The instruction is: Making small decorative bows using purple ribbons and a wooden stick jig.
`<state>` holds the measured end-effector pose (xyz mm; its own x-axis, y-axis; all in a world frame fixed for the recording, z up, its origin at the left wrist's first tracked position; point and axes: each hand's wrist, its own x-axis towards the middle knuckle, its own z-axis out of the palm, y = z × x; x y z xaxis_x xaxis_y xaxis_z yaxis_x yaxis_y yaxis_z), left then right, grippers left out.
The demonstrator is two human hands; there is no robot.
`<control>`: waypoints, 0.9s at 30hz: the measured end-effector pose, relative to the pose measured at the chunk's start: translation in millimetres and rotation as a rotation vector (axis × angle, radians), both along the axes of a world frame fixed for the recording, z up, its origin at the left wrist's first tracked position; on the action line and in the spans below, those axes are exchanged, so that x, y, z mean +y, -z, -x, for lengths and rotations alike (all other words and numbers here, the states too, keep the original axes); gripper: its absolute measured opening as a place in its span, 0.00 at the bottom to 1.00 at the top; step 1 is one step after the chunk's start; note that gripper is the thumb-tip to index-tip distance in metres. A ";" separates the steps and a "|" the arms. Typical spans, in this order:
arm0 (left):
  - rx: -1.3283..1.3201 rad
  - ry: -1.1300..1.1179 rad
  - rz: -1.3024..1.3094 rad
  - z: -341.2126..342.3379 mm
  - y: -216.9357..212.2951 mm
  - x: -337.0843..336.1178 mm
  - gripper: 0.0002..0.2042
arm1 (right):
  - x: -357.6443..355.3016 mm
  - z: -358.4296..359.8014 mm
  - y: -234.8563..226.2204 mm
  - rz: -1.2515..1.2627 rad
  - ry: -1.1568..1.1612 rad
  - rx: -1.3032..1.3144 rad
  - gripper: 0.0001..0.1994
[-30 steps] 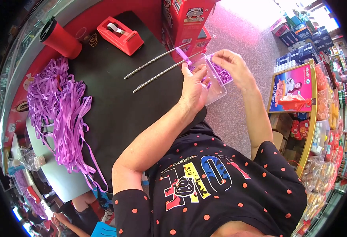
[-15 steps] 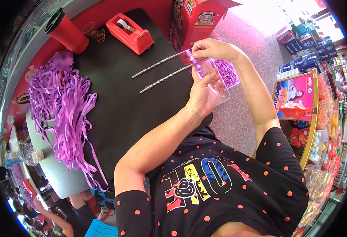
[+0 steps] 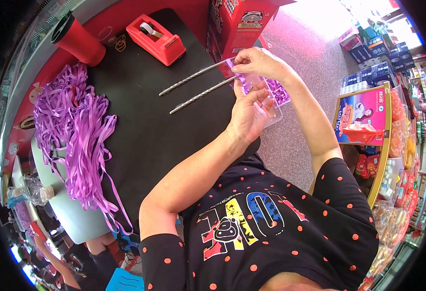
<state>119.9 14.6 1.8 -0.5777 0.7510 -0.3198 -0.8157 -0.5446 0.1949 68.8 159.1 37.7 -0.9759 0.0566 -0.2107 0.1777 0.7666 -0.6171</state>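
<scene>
Two long twisted metal rods point(image 3: 193, 99), like drill bits, lie parallel over the black tabletop. Purple ribbon point(image 3: 229, 63) passes around their right ends. My right hand point(image 3: 259, 63) is bent over those ends, its thumb and fingertips closed on the ribbon. Just below, my left hand point(image 3: 249, 111) has its palm turned up. One of its fingertips presses at the ribbon beside the lower rod, while its other fingers curl loosely. Under and behind both hands stands a clear plastic box point(image 3: 275, 116) with small purple ribbon pieces point(image 3: 278, 92) in it, partly hidden.
A big heap of purple ribbon point(image 3: 84, 145) hangs over the left side of the black table point(image 3: 145, 160). A red tape dispenser point(image 3: 156, 40), rubber bands point(image 3: 120, 43) and a red tumbler point(image 3: 79, 41) stand farther back. A red carton point(image 3: 242, 29) is beyond my hands; shelves of goods line the right.
My right hand's fingers have come down a little closer to my left fingertip, and less of the ribbon shows between the rods. The view has shifted slightly.
</scene>
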 end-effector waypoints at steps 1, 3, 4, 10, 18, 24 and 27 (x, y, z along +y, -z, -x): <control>-0.001 0.002 -0.001 0.2 0.1 -0.5 0.35 | 1.3 -0.5 2.0 0.001 -0.001 0.002 0.17; 0.002 0.001 -0.002 0.5 0.1 -1.1 0.37 | 8.9 -3.5 8.2 0.097 -0.046 0.043 0.16; -0.007 0.002 -0.016 0.1 -0.1 -0.9 0.38 | 13.5 -6.0 11.9 0.098 -0.049 0.045 0.16; -0.073 0.023 -0.041 -0.1 -3.5 -4.4 0.41 | 15.5 -13.4 78.5 1.135 0.306 -0.181 0.17; -0.079 0.042 -0.030 2.7 -7.6 -9.2 0.44 | -1.0 9.1 129.8 1.725 -0.220 -0.140 0.28; -0.117 0.051 0.002 3.3 -11.9 -9.5 0.42 | 1.1 18.7 131.6 1.818 -0.279 -0.238 0.17; -0.108 0.052 0.004 3.4 -10.7 -9.8 0.42 | 4.3 16.4 128.0 1.741 -0.225 -0.285 0.14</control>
<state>116.5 4.8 12.5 -0.4998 0.7779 -0.3808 -0.8594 -0.5001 0.1063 52.5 163.5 -90.3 -0.8585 -0.5123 -0.0234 0.4081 -0.6548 -0.6362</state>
